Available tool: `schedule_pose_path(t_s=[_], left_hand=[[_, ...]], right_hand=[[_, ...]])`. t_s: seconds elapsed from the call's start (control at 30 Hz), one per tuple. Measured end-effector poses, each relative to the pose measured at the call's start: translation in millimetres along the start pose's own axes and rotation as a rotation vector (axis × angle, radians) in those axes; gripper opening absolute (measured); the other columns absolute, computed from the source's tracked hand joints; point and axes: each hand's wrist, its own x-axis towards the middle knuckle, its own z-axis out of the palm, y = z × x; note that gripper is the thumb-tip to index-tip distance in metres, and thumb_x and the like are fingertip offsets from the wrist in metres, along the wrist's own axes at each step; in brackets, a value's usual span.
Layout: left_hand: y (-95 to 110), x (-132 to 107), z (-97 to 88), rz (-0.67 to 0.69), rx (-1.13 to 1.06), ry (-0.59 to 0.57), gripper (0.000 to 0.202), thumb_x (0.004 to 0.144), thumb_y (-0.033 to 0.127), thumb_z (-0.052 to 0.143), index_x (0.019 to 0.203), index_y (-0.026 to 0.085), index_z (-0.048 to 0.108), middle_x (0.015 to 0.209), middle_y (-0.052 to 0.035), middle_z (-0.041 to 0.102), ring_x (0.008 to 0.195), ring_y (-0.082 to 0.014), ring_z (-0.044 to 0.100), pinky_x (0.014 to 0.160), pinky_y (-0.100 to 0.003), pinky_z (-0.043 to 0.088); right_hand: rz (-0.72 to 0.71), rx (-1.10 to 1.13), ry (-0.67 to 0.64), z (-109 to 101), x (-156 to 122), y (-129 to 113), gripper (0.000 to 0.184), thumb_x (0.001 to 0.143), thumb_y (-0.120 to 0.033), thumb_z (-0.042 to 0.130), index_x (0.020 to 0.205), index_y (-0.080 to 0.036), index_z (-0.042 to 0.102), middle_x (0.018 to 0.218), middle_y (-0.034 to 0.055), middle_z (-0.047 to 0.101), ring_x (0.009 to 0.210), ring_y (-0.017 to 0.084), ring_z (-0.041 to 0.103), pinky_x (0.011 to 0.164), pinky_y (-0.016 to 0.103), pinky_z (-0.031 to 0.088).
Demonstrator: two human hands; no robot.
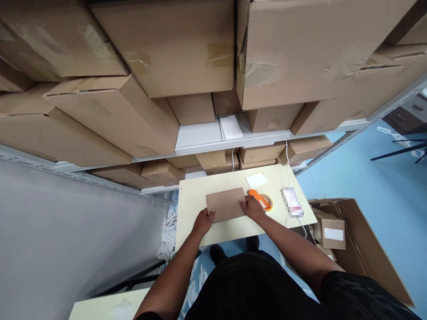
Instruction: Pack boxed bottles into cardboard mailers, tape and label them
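A small flat brown cardboard box [225, 203] lies on the pale yellow table [193, 200] in front of me. My left hand [203, 222] grips its near left corner with curled fingers. My right hand [251, 208] presses on its right edge, fingers closed against it. Just right of that hand sits an orange tape dispenser [263, 201] with a tape roll. A white paper label [256, 180] lies on the table behind the box.
A blurred phone-like object [292, 201] on a white cable lies at the table's right. Metal shelving [207, 138] stacked with large cardboard boxes rises behind. An open carton [353, 240] holding small labelled boxes stands on the blue floor at right. White paper strips [168, 235] litter the floor left.
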Motion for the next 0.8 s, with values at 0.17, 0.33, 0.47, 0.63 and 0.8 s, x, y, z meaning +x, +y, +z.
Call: schedule_pose_path(t_s=[0.17, 0.33, 0.47, 0.63, 0.8], left_hand=[[-14, -19, -7.8, 0.014, -0.036, 0.105, 0.050, 0.100, 0.053, 0.037, 0.110, 0.018, 0.071, 0.114, -0.0127, 0.075, 0.108, -0.0293, 0.069, 0.099, -0.044, 0.051], [-8, -57, -15.5, 0.139, -0.006, 0.246, 0.038, 0.096, 0.047, 0.048, 0.115, 0.020, 0.068, 0.115, -0.0100, 0.072, 0.100, -0.0258, 0.069, 0.092, -0.041, 0.056], [39, -66, -14.7, 0.294, 0.004, 0.187, 0.030, 0.098, 0.043, 0.049, 0.109, 0.024, 0.070, 0.109, -0.0074, 0.071, 0.101, -0.0239, 0.068, 0.092, -0.039, 0.056], [130, -33, -1.3, 0.359, -0.163, 0.000, 0.035, 0.097, 0.048, 0.052, 0.113, 0.021, 0.069, 0.115, -0.0093, 0.070, 0.107, -0.0242, 0.066, 0.093, -0.037, 0.054], [193, -5, 2.9, 0.142, -0.507, -0.339, 0.046, 0.090, 0.061, 0.059, 0.099, 0.017, 0.069, 0.096, -0.0092, 0.072, 0.087, -0.0227, 0.068, 0.076, -0.034, 0.055]], right_hand=[[0.063, -0.170, 0.155, -6, -14, 55, 0.043, 0.095, -0.051, 0.058, 0.119, -0.016, 0.066, 0.120, 0.0182, 0.066, 0.114, 0.034, 0.056, 0.096, 0.044, 0.039], [0.021, -0.214, 0.028, -1, -8, 77, 0.025, 0.094, -0.039, 0.061, 0.106, -0.020, 0.073, 0.117, 0.0180, 0.069, 0.122, 0.036, 0.052, 0.100, 0.049, 0.035], [0.052, 0.038, 0.067, -15, -10, 82, 0.029, 0.096, -0.040, 0.054, 0.099, -0.018, 0.074, 0.106, 0.0149, 0.072, 0.116, 0.032, 0.057, 0.097, 0.043, 0.041], [-0.014, 0.727, -0.083, -52, -51, 83, 0.048, 0.096, -0.062, 0.047, 0.102, -0.020, 0.070, 0.098, 0.0070, 0.072, 0.095, 0.025, 0.066, 0.084, 0.035, 0.052], [-0.145, 0.974, -0.181, -72, -90, 63, 0.049, 0.092, -0.064, 0.057, 0.111, -0.020, 0.070, 0.105, 0.0072, 0.072, 0.099, 0.025, 0.067, 0.088, 0.035, 0.053]])
